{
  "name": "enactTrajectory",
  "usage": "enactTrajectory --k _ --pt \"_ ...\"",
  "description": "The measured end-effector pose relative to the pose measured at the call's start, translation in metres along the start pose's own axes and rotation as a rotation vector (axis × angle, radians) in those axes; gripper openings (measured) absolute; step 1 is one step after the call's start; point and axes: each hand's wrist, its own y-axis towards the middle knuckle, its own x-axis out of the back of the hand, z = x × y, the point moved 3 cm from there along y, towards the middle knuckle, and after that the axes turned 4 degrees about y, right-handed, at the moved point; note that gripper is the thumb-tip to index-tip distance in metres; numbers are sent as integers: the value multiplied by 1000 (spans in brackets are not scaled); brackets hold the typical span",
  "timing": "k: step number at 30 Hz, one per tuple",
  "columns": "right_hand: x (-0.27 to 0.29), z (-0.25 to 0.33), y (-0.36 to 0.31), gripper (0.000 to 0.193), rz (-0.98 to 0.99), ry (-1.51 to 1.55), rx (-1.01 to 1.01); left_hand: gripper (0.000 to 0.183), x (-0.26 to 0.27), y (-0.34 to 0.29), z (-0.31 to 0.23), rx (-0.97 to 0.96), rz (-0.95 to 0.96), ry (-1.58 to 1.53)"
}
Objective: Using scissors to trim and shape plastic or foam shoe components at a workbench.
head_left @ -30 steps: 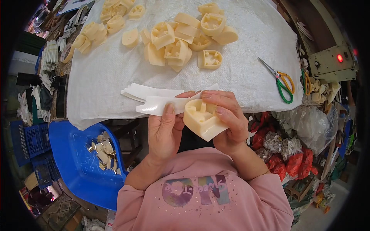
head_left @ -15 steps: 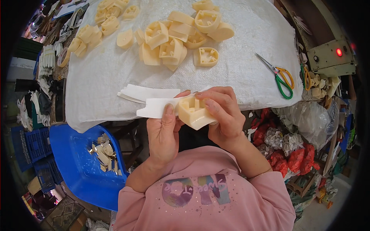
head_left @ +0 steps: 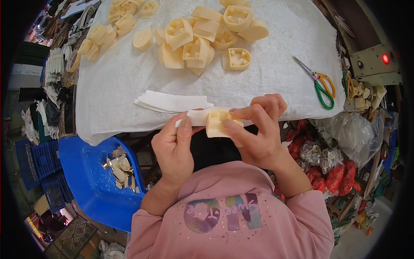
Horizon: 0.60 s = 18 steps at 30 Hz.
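Note:
Near the table's front edge, my right hand point(head_left: 261, 129) grips a cream hollow plastic block point(head_left: 219, 123), rounded like a shoe heel, with its ribbed cavity facing up. My left hand point(head_left: 174, 144) pinches a white strip point(head_left: 198, 116) between thumb and fingers. That strip runs along to the block and touches its side; what lies behind the block is hidden. Just beyond my hands a small stack of white strips point(head_left: 172, 102) lies on the white woven cover point(head_left: 116, 90). More such cream blocks point(head_left: 196, 51) are heaped farther back.
Scissors point(head_left: 321, 84) with green and yellow handles lie at the right of the table. A blue basin point(head_left: 92, 172) with scraps point(head_left: 120, 170) stands low at the left. Red plastic bags point(head_left: 334, 179) are at the lower right, below a box with a red light point(head_left: 385, 58).
Both hands have shifted: the block has turned in my right hand and moved slightly up. Less of the white strip sticks out past my left thumb. The view has shifted slightly.

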Motion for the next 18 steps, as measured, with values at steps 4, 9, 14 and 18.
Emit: enactTrajectory --k 4,9,14,18 --pt "1 10 4 40 266 -98 -61 28 1 -5 5 18 -10 152" --pt "-7 4 -2 36 321 -92 -69 27 -5 -7 13 45 40 166" --pt "-13 2 -7 34 362 -66 -101 27 -6 -9 16 129 26 133" --pt "-17 0 -13 37 311 -73 -113 26 -12 -11 15 90 9 235"
